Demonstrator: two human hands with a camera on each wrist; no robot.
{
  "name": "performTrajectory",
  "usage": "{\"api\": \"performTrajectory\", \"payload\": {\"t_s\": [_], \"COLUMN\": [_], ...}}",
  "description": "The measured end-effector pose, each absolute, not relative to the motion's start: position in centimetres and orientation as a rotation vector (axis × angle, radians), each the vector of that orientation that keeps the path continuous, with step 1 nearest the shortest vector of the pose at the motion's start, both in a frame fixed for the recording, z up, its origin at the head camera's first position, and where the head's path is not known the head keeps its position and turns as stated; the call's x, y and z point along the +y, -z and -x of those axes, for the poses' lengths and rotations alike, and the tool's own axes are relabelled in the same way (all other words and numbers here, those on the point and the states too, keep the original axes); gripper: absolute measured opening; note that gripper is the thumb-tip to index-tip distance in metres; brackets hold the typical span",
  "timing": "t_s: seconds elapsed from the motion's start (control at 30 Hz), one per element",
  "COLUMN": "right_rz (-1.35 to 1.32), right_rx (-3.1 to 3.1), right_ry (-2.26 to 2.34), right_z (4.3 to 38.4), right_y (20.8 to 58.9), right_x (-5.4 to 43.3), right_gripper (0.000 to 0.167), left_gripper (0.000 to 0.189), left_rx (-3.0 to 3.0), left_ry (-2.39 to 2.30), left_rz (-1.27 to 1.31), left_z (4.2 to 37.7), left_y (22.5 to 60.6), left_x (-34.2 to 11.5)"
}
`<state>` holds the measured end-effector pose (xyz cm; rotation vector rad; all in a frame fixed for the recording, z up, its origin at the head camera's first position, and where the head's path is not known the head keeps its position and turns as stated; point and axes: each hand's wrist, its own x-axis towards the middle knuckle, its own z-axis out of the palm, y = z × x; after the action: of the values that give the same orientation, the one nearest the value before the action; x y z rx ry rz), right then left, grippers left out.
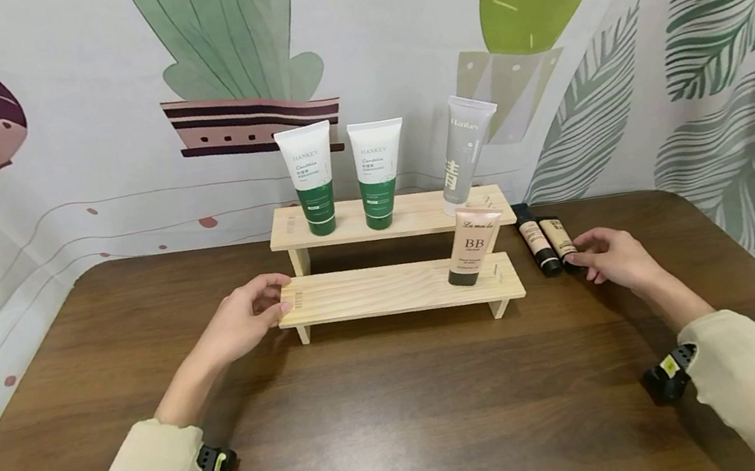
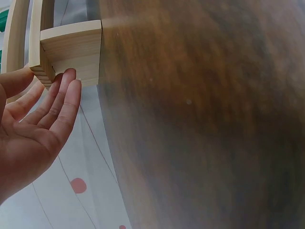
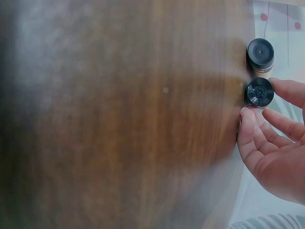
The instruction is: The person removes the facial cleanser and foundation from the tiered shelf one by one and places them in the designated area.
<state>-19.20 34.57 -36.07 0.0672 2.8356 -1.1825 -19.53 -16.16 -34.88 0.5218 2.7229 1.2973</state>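
Note:
My left hand (image 1: 246,317) is at the left end of a two-tier wooden display stand (image 1: 372,293), pinching its lower board. In the left wrist view the thumb lies on the board's edge and the other fingers reach beside the end leg (image 2: 76,50). On the right, my right hand (image 1: 616,257) pinches a beige foundation tube (image 1: 558,237) with a black cap (image 3: 260,92), lying on the table. A second black-capped tube (image 1: 538,246) lies alongside it. On the lower board a pink BB cream tube (image 1: 473,243) stands upright near the right end.
Two white-and-green tubes, one on the left (image 1: 312,180) and one nearer the middle (image 1: 379,173), stand on the upper board. A grey tube (image 1: 466,150) stands at its right end, leaning slightly. Behind the brown table (image 1: 409,422) hangs a cactus-print cloth (image 1: 389,33).

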Motion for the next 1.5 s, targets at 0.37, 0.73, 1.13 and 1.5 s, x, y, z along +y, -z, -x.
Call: {"api": "performTrajectory", "payload": {"t_s": [0.37, 0.73, 1.13, 1.5], "right_rz": [-0.064, -0.026, 0.088, 0.188], "right_rx": [2.822, 2.774, 2.772, 2.821], "right_ry": [1.173, 1.201, 1.181, 1.162], "right_z": [18.9, 18.2, 17.6, 17.2], "right_y": [35.8, 35.2, 34.6, 33.4], "right_x": [34.4, 34.7, 35.1, 34.4], "right_gripper": [0.045, 0.052, 0.053, 0.052], "left_gripper": [0.029, 0.029, 0.029, 0.029], "left_rx": [2.734, 2.733, 2.731, 2.726], "left_ry": [-1.289, -1.293, -1.298, -1.296], "left_rz": [-0.522, -0.524, -0.531, -0.532], "left_z": [19.5, 19.5, 19.4, 19.5], "left_y": [35.0, 35.0, 34.9, 34.9], "left_x": [-16.1, -16.2, -16.2, -16.2]}}
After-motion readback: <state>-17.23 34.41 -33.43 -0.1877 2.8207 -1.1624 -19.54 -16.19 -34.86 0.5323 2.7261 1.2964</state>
